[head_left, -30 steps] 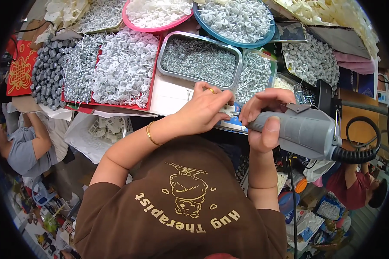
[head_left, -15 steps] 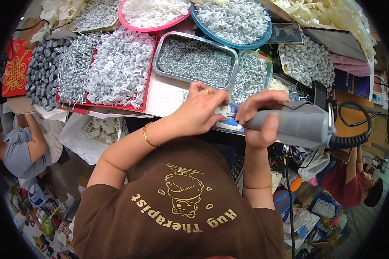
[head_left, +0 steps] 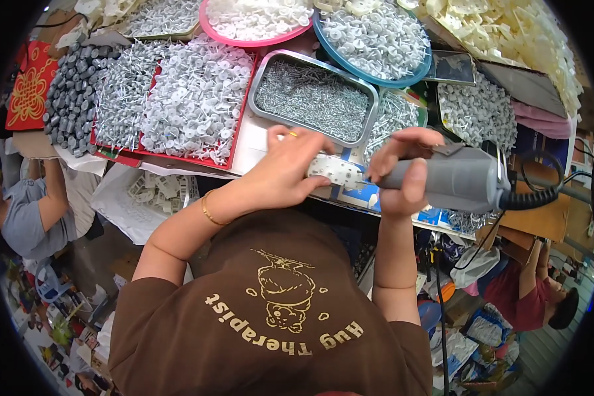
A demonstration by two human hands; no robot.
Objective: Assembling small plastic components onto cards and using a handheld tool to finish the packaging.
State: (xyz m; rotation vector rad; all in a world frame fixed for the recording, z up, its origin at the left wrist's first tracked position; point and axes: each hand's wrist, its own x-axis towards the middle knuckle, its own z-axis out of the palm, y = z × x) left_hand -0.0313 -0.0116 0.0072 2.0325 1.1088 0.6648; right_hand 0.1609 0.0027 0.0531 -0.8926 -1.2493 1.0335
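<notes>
My left hand [head_left: 285, 168] holds a white plastic piece with several holes [head_left: 338, 171] at the table's near edge, thumb on its near side. My right hand [head_left: 410, 179] is wrapped round a grey electric screwdriver [head_left: 452, 177] that lies level, its tip pointing left. The tip meets the right end of the plastic piece or is very close to it; contact is too small to tell. Just beyond my left hand stands a metal tray heaped with small screws [head_left: 313, 99].
A red box [head_left: 239, 129] of white-headed fasteners stands to the left, beside dark grey cylinders [head_left: 72, 99]. Behind are a pink basin [head_left: 261, 44] and a blue basin [head_left: 393, 84] of white parts. The screwdriver's coiled cord [head_left: 531, 201] runs right. Other people sit at both sides.
My left hand has shifted slightly left, and more of the white plastic piece shows. The screwdriver has tilted a little, its rear end higher in view. The whole view has shifted slightly.
</notes>
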